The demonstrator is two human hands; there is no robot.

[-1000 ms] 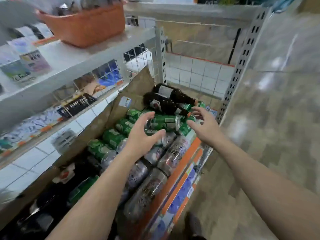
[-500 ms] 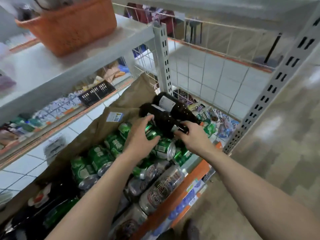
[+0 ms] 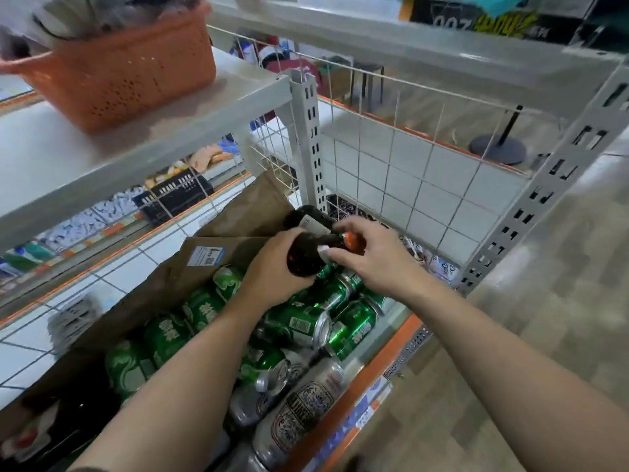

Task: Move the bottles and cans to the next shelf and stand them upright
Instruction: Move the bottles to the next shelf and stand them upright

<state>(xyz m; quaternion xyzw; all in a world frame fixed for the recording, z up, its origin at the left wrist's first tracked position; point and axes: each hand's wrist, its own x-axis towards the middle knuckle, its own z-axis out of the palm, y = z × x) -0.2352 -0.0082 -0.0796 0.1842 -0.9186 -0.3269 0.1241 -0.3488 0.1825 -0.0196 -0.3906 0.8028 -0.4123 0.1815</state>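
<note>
A dark brown bottle (image 3: 304,258) sits on top of the pile, its round bottom facing us. The left hand (image 3: 272,279) grips its fat end and the right hand (image 3: 371,258) holds its neck. A second dark bottle (image 3: 308,218) (white label) lies just behind. Green cans (image 3: 299,321) and silver cans (image 3: 306,407) lie sideways below.

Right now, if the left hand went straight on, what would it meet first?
Probably the second dark bottle, lying just behind the near bottle that the left hand grips; depth is unclear.
</note>
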